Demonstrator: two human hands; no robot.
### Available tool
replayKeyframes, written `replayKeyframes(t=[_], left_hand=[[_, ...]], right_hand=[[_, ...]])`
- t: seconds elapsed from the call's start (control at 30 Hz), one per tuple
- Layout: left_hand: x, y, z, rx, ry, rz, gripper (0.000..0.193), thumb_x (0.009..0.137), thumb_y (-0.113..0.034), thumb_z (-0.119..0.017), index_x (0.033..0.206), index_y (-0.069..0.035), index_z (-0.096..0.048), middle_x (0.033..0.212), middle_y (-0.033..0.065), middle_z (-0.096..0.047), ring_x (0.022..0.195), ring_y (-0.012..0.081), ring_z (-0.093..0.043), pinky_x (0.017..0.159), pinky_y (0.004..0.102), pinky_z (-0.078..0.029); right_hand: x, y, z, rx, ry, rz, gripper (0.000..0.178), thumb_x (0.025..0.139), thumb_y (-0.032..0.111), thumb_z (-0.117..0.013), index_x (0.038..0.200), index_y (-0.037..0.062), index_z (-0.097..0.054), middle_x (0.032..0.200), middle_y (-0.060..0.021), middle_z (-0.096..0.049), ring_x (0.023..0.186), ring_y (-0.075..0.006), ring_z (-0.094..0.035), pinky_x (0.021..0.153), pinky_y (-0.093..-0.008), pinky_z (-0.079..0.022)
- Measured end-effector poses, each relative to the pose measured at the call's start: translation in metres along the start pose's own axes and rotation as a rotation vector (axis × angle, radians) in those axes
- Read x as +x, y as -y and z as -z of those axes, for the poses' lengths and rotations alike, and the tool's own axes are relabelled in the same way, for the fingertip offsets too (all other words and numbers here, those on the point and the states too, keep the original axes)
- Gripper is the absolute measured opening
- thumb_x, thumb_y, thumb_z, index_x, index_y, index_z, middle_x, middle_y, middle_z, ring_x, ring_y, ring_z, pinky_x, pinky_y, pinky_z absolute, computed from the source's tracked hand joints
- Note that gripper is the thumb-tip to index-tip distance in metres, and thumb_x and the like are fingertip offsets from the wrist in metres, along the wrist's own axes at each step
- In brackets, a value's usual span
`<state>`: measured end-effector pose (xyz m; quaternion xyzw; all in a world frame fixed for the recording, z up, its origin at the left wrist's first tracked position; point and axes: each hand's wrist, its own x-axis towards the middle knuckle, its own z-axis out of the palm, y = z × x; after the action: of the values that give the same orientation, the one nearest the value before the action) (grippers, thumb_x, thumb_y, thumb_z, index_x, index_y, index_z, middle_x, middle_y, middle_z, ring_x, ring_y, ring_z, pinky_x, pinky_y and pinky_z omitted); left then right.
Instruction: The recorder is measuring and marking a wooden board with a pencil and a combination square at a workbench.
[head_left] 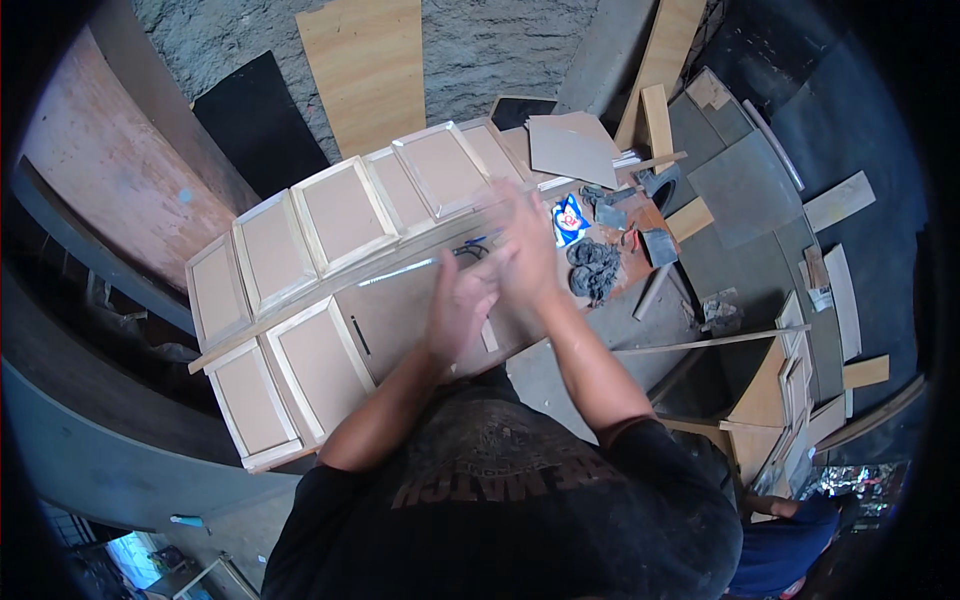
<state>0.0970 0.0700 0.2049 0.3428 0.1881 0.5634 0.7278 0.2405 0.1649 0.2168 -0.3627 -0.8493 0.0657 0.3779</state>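
Observation:
My left hand [462,308] and my right hand [527,250] are close together above the middle of a workbench, both smeared by motion. The right fingers point away from me, stretched out. On the left hand the thumb stands apart from the fingers; whether the palms touch, I cannot tell. Nothing shows in either hand. Beneath them lies a brown board [400,300] with a thin dark stick [360,336] on it. Pale wood-framed panels [343,214] line the far side, and another framed panel [320,355] lies at the near left. A dark looped object [470,250] is partly hidden behind my hands.
Right of my hands are a blue-and-white packet [570,220], a crumpled dark grey cloth [594,268] and grey sheets [572,152]. Boards [362,75] lean on the rough wall. Wood offcuts [840,202] lie at the right. Another person [785,545] is at the lower right.

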Motion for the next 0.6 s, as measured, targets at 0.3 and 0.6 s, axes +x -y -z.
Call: replayKeyframes(t=[0.3, 0.6], left_hand=[[-0.002, 0.007, 0.002, 0.427, 0.104, -0.327, 0.096, 0.114, -0.068, -0.015, 0.163, 0.009, -0.042, 0.164, 0.03, -0.049, 0.162, 0.0338, -0.036, 0.135, 0.0474, -0.016], [-0.029, -0.062, -0.025, 0.721, 0.42, -0.503, 0.044, 0.1, -0.011, -0.076, 0.141, 0.003, -0.065, 0.128, 0.0177, -0.076, 0.117, 0.0315, -0.074, 0.112, 0.0433, -0.051]], right_hand=[[-0.007, 0.038, 0.025, 0.198, -0.085, 0.065, 0.05, 0.097, 0.029, -0.062, 0.139, 0.0025, -0.069, 0.135, -0.0242, -0.071, 0.136, -0.0403, -0.062, 0.123, -0.0527, -0.04], [-0.019, -0.077, -0.011, 0.479, 0.148, -0.747, 0.082, 0.116, 0.062, -0.018, 0.149, 0.0042, -0.066, 0.142, -0.0195, -0.072, 0.136, -0.0346, -0.064, 0.121, -0.0449, -0.039]])
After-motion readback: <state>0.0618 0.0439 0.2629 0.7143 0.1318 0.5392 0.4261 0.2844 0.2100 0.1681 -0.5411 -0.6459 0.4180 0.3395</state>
